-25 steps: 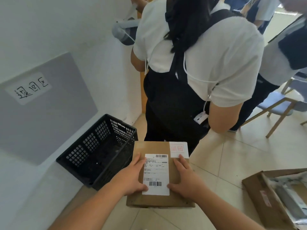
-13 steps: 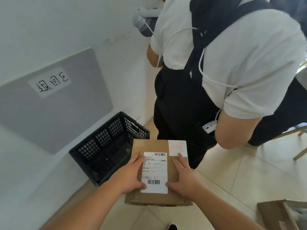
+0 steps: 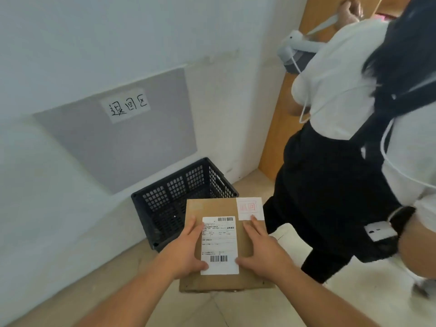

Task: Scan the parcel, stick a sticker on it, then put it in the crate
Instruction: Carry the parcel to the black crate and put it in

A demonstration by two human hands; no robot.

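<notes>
A pale painted wall [image 3: 70, 43] bore a flat grey panel [image 3: 122, 147] with a handwritten paper sign [image 3: 126, 107]. The floor [image 3: 295, 310] was laid in smooth beige tiles. A bystander [image 3: 342, 161] in white and black stood close on the right. A black plastic lattice crate [image 3: 181, 199] was set against the wall. The brown cardboard parcel [image 3: 245, 246], labelled and carrying a red-printed sticker [image 3: 250, 207], was held just before the crate, clasped by the left hand [image 3: 186, 253] and right hand [image 3: 264, 251], fingers spread flat on top.

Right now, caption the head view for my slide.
Both hands carry stickered parcel toward black crate.
</notes>
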